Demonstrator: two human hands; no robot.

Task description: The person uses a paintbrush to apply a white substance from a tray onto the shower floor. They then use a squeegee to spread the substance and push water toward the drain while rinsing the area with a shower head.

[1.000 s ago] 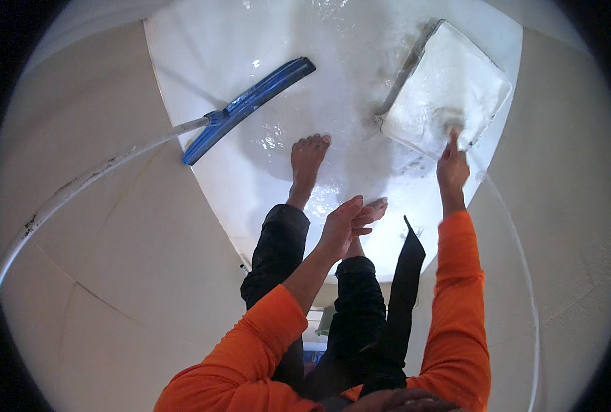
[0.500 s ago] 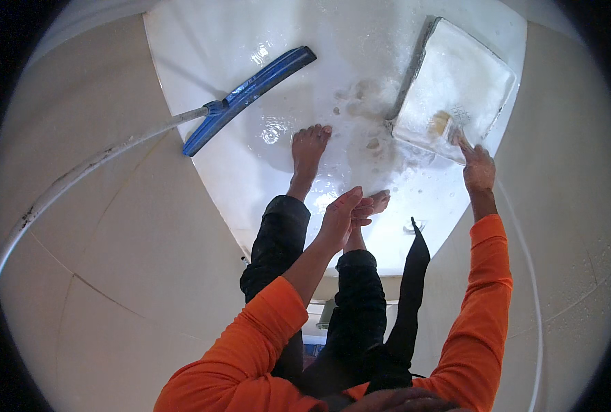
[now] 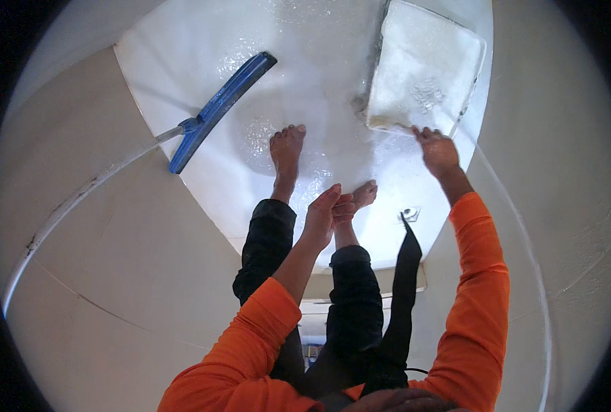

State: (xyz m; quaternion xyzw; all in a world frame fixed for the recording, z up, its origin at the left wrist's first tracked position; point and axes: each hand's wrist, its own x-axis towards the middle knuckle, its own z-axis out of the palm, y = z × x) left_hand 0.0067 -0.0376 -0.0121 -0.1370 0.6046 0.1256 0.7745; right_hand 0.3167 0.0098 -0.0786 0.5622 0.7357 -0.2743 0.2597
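Note:
A white rectangular tray-like piece [image 3: 432,58] with a dark, grimy rim lies at the upper right, covered in suds. At its near edge is my right hand [image 3: 437,147], fingers closed round a scrubbing brush whose pale head is hard to make out against the foam. My left hand [image 3: 326,214] hangs in the air above my right foot. Its fingers are loosely bent and apart from the thumb, with nothing visible in them.
A blue floor squeegee [image 3: 223,110] with a long white handle rests at the left on the wet white floor [image 3: 305,41]. A thin white hose [image 3: 525,230] runs down the right side. Near my right foot is a floor drain [image 3: 410,214]. A black strap [image 3: 405,275] dangles beside my leg.
My right hand has moved left along the near edge of the white piece, and the brush has left the foamy surface for the edge. My view has shifted slightly; the left hand keeps its pose.

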